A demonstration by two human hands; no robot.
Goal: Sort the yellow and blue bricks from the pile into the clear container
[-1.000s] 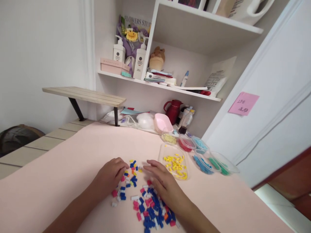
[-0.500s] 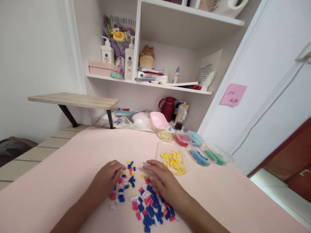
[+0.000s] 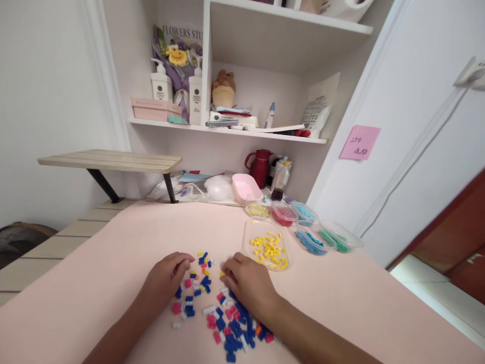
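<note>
Small toy building bricks in blue, pink, white, yellow and orange lie scattered on the pink tabletop. My left hand (image 3: 166, 275) rests loosely curled beside a small cluster of bricks (image 3: 204, 283), its thumb and index finger slightly apart and no brick visible in it. My right hand (image 3: 248, 283) reaches over the top of the larger brick pile (image 3: 237, 328). Its fingers are bent in around a yellow brick (image 3: 222, 274) at their tips, and part of the pile is hidden under the palm. Close by that hand stands a clear tray (image 3: 247, 237) of yellow bricks.
Behind the tray, clear tubs hold pale yellow pieces (image 3: 257, 210), red pieces (image 3: 284, 215), light blue pieces (image 3: 304, 211), blue pieces (image 3: 310, 242) and green pieces (image 3: 337, 240). A pink basin (image 3: 246, 187) and a dark red jug (image 3: 259, 169) stand at the back, below shelves.
My right hand's spread fingers have curled inward and come down at the yellow brick. My left hand has barely moved. The whole view has shifted slightly.
</note>
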